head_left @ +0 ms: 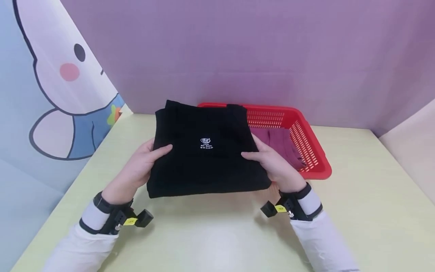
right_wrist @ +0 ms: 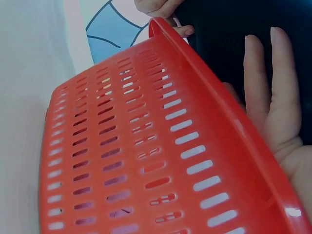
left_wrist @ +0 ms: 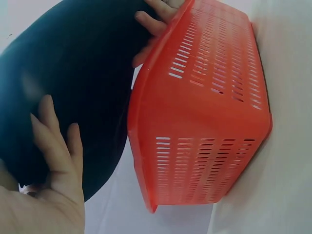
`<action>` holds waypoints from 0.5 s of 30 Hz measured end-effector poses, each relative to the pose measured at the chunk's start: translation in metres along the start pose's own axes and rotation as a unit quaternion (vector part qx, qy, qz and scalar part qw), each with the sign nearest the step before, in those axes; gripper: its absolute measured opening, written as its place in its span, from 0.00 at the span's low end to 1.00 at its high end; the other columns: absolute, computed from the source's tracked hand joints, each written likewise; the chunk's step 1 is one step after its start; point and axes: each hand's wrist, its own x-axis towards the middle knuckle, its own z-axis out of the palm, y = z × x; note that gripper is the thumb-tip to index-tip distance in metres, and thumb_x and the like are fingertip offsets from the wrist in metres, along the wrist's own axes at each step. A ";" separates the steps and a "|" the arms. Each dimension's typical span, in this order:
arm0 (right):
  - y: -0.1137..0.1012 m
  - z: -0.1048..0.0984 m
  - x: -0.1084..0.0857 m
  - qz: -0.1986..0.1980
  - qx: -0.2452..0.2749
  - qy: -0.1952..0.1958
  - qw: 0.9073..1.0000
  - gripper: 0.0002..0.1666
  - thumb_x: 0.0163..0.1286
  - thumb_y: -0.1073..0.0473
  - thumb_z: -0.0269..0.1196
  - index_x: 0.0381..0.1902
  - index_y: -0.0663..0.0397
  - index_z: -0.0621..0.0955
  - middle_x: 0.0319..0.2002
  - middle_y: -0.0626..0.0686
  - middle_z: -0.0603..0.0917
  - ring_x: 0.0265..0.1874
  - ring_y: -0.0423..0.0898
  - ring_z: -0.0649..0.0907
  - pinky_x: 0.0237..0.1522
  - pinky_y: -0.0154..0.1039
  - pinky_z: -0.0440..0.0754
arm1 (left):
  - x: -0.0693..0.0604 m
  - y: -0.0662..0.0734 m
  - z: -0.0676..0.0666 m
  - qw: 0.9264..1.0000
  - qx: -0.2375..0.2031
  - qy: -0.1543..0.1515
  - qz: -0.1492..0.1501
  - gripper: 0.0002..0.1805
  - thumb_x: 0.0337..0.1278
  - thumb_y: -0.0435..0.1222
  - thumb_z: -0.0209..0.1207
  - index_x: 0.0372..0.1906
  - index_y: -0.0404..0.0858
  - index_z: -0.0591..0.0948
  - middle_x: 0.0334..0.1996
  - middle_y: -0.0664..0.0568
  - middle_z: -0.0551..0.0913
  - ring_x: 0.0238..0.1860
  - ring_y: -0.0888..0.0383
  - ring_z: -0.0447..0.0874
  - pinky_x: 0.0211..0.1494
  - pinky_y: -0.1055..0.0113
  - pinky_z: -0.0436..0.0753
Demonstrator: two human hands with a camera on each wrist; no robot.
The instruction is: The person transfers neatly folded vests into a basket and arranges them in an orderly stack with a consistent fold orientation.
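A folded black garment [head_left: 204, 166], with a small white print on its upper face, is held up above the table in front of the red basket. My left hand [head_left: 141, 164] grips its left side, thumb on top and fingers underneath. On the opposite side my right hand [head_left: 273, 162] pinches it the same way. Both wrist views show fingers spread against the dark underside. Behind the garment, the red plastic basket [head_left: 319, 158] is partly covered from view. Folded purple-pink cloth [head_left: 280, 141] lies inside the basket.
The pale yellow table [head_left: 360, 181] extends around the basket and under both arms. A purple backdrop [head_left: 255, 45] rises behind it. At the left hangs a cloth with a cartoon rabbit [head_left: 68, 56]. Each wrist wears a strapped camera.
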 end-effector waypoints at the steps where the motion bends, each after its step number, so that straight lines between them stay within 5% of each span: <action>1: 0.000 -0.001 -0.001 -0.003 -0.002 0.001 1.000 0.40 0.72 0.63 0.48 0.75 0.33 0.48 0.71 0.54 0.60 0.56 0.42 0.77 0.51 0.39 0.81 | 0.000 0.000 0.001 1.000 -0.001 0.000 0.001 0.11 0.70 0.38 0.48 0.54 0.47 0.70 0.41 0.64 0.85 0.40 0.64 0.85 0.44 0.69 0.84; 15: -0.006 -0.011 -0.011 -0.013 -0.006 0.013 1.000 0.41 0.71 0.64 0.49 0.75 0.33 0.47 0.71 0.54 0.59 0.55 0.41 0.77 0.51 0.38 0.81 | 0.009 -0.001 0.013 1.000 -0.005 0.012 0.005 0.13 0.70 0.38 0.48 0.56 0.46 0.68 0.41 0.65 0.84 0.40 0.64 0.85 0.45 0.69 0.84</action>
